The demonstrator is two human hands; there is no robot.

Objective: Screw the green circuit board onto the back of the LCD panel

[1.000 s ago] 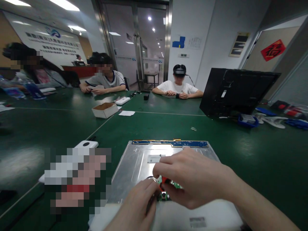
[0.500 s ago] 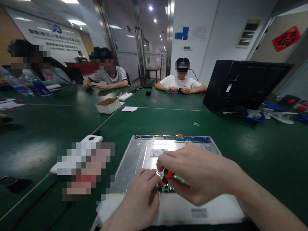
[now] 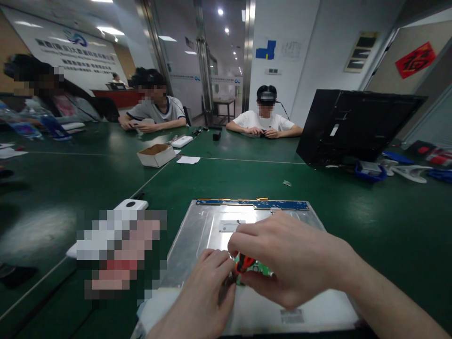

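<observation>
A flat metal-backed display panel (image 3: pixel 192 235) lies in front of me, with a blue circuit strip (image 3: pixel 282 204) along its far edge. On its near half sits a green circuit board (image 3: pixel 259 268), mostly covered by my hands. My right hand (image 3: pixel 278 254) grips the red-and-black handle of a screwdriver (image 3: pixel 245 262) from above, over the board. The tool's tip is hidden. Close beside the handle, my left hand (image 3: pixel 212 282) has its thumb and fingers drawn together at the board's left edge. What they pinch, if anything, cannot be made out.
A white power bank (image 3: pixel 130 205) and a blurred-out pink item (image 3: pixel 123 256) lie left of the panel. Further off stand an open cardboard box (image 3: pixel 156 155) and a large black monitor (image 3: pixel 360 127). Several people sit around the green table (image 3: pixel 240 176).
The screwdriver handle appears turned a little within my right hand. Both hands stay at nearly the same spot over the board. The whole view has shifted slightly.
</observation>
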